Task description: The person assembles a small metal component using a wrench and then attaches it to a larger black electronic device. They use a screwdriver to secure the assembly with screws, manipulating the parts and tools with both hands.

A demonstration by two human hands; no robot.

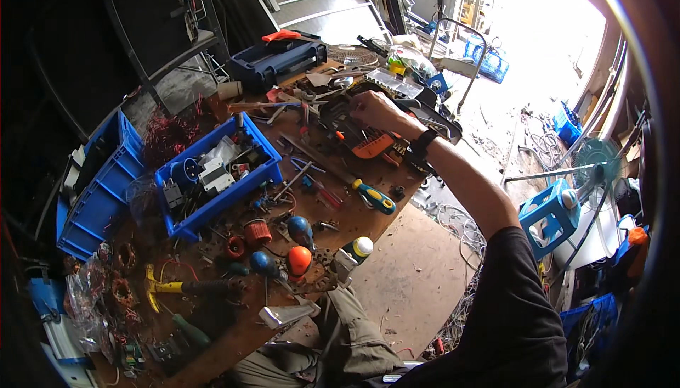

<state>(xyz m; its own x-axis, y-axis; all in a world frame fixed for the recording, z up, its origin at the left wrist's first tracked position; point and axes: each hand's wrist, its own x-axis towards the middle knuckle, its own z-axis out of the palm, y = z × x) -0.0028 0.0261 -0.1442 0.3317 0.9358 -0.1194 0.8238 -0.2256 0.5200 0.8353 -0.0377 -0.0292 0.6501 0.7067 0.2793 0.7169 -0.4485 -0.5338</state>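
Leftmost, beyond the tabletop [230, 321], we had a tilted blue bin [106, 204], with a crumpled clear plastic bag [86, 296] lower down, near the tabletop's left end. Beside that bag we saw a claw hammer [191, 287] with a yellow head and a dark grip, lying on its side, while a tangle of reddish wire [170, 136] spread farther back. Next came a blue crate [227, 207] filled with electrical parts, among them a round blue fitting [185, 170] and some pale housings. Just to the right of the crate we had a red ribbed piece [257, 231], and well behind it a dark blue toolbox [276, 62] at the tabletop's far end. Toward the near edge stood two round blue handles and an orange one [298, 260], close to a white-capped bottle [361, 248]. A yellow-and-teal screwdriver [375, 199] lay near the right edge. Behind it rested our orange-and-black case [373, 148], with our right hand [375, 111] over its far side, fingers curled inward; we could not tell whether they gripped anything. A black band [423, 141] circled the wrist. Farther right, off the tabletop, we saw a turquoise stool [549, 221] and a fan [595, 158].
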